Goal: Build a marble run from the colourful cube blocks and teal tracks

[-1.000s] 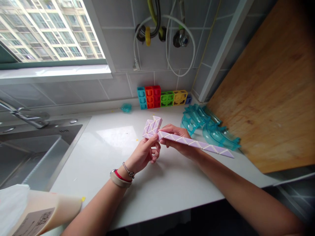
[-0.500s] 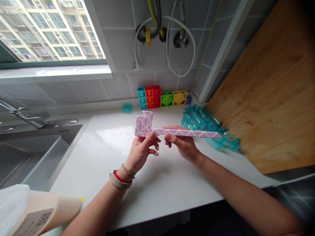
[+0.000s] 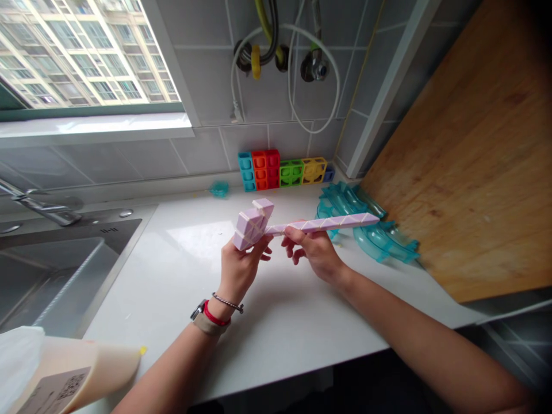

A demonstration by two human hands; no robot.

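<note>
A lilac and white snake puzzle (image 3: 332, 223) is held in the air above the white counter. Its left part is folded into a compact block; the rest runs out to the right as a long straight bar. My left hand (image 3: 241, 265) is closed on the bottom of the folded block, the thumb near where block and bar meet. Around the bar, close to that joint, my right hand (image 3: 317, 253) is closed with the thumb on the near side. Some fingers of both hands are hidden behind the puzzle.
Colourful bubble blocks (image 3: 267, 170) stand against the tiled wall. Translucent teal plastic pieces (image 3: 373, 241) lie by a leaning wooden board (image 3: 466, 172). A sink (image 3: 107, 253) is at left, with a cream container (image 3: 86, 374) at the near left corner.
The folded block has turned in my left hand, so its thick side now shows. My left wrist has rotated, and the straight bar tilts slightly upward at its right end.
</note>
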